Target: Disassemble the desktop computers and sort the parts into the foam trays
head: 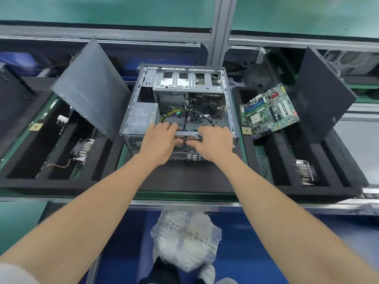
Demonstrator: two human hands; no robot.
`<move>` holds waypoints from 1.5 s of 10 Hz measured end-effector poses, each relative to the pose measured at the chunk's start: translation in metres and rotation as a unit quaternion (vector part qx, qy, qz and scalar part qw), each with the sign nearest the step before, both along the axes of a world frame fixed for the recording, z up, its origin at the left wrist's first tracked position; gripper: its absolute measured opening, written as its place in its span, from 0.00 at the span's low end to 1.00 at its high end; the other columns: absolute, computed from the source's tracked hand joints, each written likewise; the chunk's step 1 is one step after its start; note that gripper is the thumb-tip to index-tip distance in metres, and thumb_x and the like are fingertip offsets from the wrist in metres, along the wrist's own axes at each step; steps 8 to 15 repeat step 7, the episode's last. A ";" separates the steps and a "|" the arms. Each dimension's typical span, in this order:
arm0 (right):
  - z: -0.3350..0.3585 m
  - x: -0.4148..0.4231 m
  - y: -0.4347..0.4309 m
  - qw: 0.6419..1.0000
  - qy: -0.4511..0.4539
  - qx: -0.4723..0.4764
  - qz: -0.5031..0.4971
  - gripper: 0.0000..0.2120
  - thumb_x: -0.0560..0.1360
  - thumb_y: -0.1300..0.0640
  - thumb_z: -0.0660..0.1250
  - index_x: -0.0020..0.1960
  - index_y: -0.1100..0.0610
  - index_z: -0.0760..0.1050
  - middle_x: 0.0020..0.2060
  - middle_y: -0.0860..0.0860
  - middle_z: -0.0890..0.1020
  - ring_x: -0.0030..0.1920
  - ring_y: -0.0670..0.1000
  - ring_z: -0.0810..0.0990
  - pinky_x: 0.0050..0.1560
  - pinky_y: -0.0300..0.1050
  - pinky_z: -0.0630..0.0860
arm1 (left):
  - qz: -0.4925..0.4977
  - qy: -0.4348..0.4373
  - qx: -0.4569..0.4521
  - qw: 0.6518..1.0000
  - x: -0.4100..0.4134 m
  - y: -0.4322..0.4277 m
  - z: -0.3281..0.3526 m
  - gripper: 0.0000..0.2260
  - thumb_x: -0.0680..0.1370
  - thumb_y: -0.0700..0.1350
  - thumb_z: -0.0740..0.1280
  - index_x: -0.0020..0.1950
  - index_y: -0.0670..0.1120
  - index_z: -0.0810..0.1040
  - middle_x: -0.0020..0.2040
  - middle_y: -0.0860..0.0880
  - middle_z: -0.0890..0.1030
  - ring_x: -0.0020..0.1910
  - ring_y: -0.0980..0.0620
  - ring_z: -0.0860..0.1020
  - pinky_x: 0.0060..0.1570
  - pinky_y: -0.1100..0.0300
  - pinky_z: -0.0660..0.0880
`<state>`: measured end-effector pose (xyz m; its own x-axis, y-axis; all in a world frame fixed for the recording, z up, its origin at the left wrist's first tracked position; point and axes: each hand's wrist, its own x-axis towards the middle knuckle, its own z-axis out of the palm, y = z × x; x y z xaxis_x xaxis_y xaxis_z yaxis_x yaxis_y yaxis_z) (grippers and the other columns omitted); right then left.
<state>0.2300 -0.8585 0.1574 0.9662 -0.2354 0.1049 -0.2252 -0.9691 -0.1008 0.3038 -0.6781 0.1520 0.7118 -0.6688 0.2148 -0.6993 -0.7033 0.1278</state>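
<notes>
an open computer case (178, 103) lies on the bench directly ahead of you, between two black foam trays. your left hand (160, 138) and right hand (213, 142) sit side by side on its near wall, fingers curled over the metal rim and thumbs tucked beneath, gripping it; what the fingertips touch inside is hidden. a green circuit board (268, 111) rests in the right foam tray (297, 192). a power supply (141, 116) and tangled cables (184, 115) are inside the case. you seem to be steadying the case or freeing something at the rim: press evenly with both hands, mind the sharp sheet metal, and keep the cables from snagging.
</notes>
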 end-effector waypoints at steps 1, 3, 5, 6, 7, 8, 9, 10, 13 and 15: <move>-0.001 -0.017 0.005 1.000 -0.001 -0.006 0.000 0.26 0.75 0.26 0.61 0.37 0.48 0.67 0.30 0.44 0.71 0.36 0.54 0.71 0.44 0.51 0.61 | 0.006 -0.001 0.004 1.000 -0.018 0.005 0.001 0.16 0.82 0.56 0.66 0.61 0.45 0.75 0.51 0.47 0.80 0.51 0.43 0.76 0.55 0.50 0.69; -0.001 -0.041 0.012 1.000 -0.007 -0.011 0.005 0.25 0.75 0.27 0.61 0.38 0.48 0.67 0.31 0.45 0.72 0.36 0.53 0.71 0.45 0.51 0.62 | 0.010 -0.020 0.009 1.000 -0.044 0.013 -0.001 0.16 0.82 0.56 0.66 0.61 0.46 0.75 0.51 0.48 0.80 0.51 0.44 0.77 0.54 0.50 0.68; -0.002 -0.051 0.018 0.999 -0.042 -0.028 0.005 0.25 0.74 0.26 0.63 0.37 0.48 0.68 0.29 0.45 0.71 0.36 0.54 0.76 0.42 0.50 0.62 | 0.009 -0.010 -0.011 1.000 -0.051 0.015 -0.005 0.17 0.82 0.57 0.65 0.64 0.47 0.76 0.56 0.49 0.80 0.55 0.45 0.77 0.58 0.51 0.68; -0.010 -0.063 0.019 0.992 -0.119 -0.031 0.012 0.20 0.76 0.32 0.65 0.52 0.49 0.77 0.44 0.48 0.81 0.48 0.54 0.80 0.50 0.51 0.68 | -0.011 -0.004 -0.074 0.997 -0.062 0.026 -0.010 0.22 0.81 0.52 0.68 0.74 0.48 0.71 0.67 0.49 0.76 0.66 0.46 0.73 0.69 0.51 0.63; -0.026 -0.095 0.017 0.991 -0.124 -0.005 0.041 0.32 0.79 0.43 0.67 0.78 0.50 0.64 0.74 0.52 0.70 0.76 0.56 0.66 0.76 0.53 0.61 | -0.033 0.003 -0.103 0.994 -0.085 0.058 -0.016 0.32 0.80 0.45 0.67 0.83 0.47 0.59 0.82 0.49 0.61 0.81 0.48 0.58 0.80 0.46 0.54; -0.026 -0.095 0.017 0.991 -0.124 -0.005 0.041 0.32 0.79 0.43 0.67 0.78 0.50 0.64 0.74 0.52 0.70 0.76 0.56 0.66 0.76 0.53 0.61 | -0.033 0.003 -0.103 0.994 -0.085 0.058 -0.016 0.32 0.80 0.45 0.67 0.83 0.47 0.59 0.82 0.49 0.61 0.81 0.48 0.58 0.80 0.46 0.54; -0.026 -0.095 0.017 0.991 -0.124 -0.005 0.041 0.32 0.79 0.43 0.67 0.78 0.50 0.64 0.74 0.52 0.70 0.76 0.56 0.66 0.76 0.53 0.61 | -0.033 0.003 -0.103 0.994 -0.085 0.058 -0.016 0.32 0.80 0.45 0.67 0.83 0.47 0.59 0.82 0.49 0.61 0.81 0.48 0.58 0.80 0.46 0.54; -0.026 -0.095 0.017 0.991 -0.124 -0.005 0.041 0.32 0.79 0.43 0.67 0.78 0.50 0.64 0.74 0.52 0.70 0.76 0.56 0.66 0.76 0.53 0.61 | -0.033 0.003 -0.103 0.994 -0.085 0.058 -0.016 0.32 0.80 0.45 0.67 0.83 0.47 0.59 0.82 0.49 0.61 0.81 0.48 0.58 0.80 0.46 0.54; -0.026 -0.095 0.017 0.991 -0.124 -0.005 0.041 0.32 0.79 0.43 0.67 0.78 0.50 0.64 0.74 0.52 0.70 0.76 0.56 0.66 0.76 0.53 0.61 | -0.033 0.003 -0.103 0.994 -0.085 0.058 -0.016 0.32 0.80 0.45 0.67 0.83 0.47 0.59 0.82 0.49 0.61 0.81 0.48 0.58 0.80 0.46 0.54; -0.026 -0.095 0.017 0.991 -0.124 -0.005 0.041 0.32 0.79 0.43 0.67 0.78 0.50 0.64 0.74 0.52 0.70 0.76 0.56 0.66 0.76 0.53 0.61 | -0.033 0.003 -0.103 0.994 -0.085 0.058 -0.016 0.32 0.80 0.45 0.67 0.83 0.47 0.59 0.82 0.49 0.61 0.81 0.48 0.58 0.80 0.46 0.54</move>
